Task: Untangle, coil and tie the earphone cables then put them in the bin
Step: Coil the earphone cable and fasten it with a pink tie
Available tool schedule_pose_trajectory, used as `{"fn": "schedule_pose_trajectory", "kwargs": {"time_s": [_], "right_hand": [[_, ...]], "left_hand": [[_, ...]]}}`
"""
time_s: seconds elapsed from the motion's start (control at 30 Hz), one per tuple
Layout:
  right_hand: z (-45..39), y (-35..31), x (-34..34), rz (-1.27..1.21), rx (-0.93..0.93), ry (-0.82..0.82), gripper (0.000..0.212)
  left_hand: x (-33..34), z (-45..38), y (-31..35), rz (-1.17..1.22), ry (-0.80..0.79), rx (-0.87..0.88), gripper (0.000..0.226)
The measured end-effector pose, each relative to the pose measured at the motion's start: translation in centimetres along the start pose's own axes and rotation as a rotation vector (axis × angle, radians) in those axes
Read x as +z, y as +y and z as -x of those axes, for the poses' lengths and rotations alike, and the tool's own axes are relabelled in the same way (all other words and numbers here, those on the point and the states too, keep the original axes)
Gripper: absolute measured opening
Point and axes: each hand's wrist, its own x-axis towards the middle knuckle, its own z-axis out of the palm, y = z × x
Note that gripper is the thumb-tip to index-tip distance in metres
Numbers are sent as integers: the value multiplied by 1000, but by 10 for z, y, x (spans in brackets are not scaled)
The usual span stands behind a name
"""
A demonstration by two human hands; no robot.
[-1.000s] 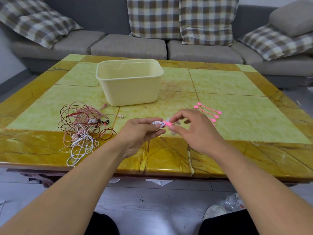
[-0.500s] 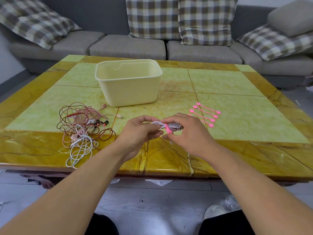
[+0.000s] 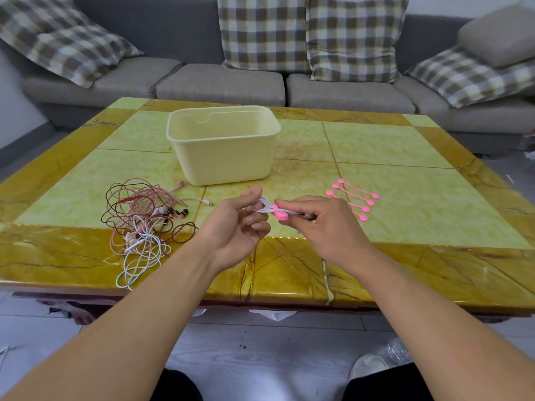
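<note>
A coiled white earphone cable [image 3: 264, 206] hangs between my two hands above the table's front part. A pink tie [image 3: 279, 214] is wrapped around its middle. My left hand [image 3: 237, 227] pinches the coil's left loops with thumb and fingers. My right hand [image 3: 324, 224] grips the coil's right end, which its fingers hide. A tangle of red, pink and white earphone cables [image 3: 144, 224] lies on the table to the left. The pale yellow bin [image 3: 223, 149] stands beyond my hands, and nothing shows inside it.
Several loose pink ties [image 3: 351, 199] lie in a row right of my hands. The yellow-green tiled table [image 3: 405, 204] has a grey sofa [image 3: 220, 88] with checked cushions behind it. My shoe [image 3: 367, 364] shows on the floor below.
The pink tie now sits closed around the coil. My hands have drawn slightly apart, so the tied coil shows between them.
</note>
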Motion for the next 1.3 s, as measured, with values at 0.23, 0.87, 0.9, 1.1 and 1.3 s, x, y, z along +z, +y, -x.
{"fn": "schedule_pose_trajectory", "kwargs": {"time_s": [0.23, 0.87, 0.9, 1.1, 1.3], "right_hand": [[-4, 5, -4, -183, 270, -165, 56], [-11, -6, 11, -540, 427, -189, 9], [-12, -6, 12, -589, 442, -166, 9], [-14, -2, 15, -623, 487, -125, 3], [-15, 3, 11, -594, 510, -135, 17]], "left_hand": [[-7, -6, -1, -253, 88, 208, 3], [-7, -13, -12, -340, 107, 388, 7], [-6, -13, -12, -331, 100, 393, 7], [-12, -16, -9, -361, 132, 324, 2], [-23, -20, -1, -408, 157, 289, 8]]}}
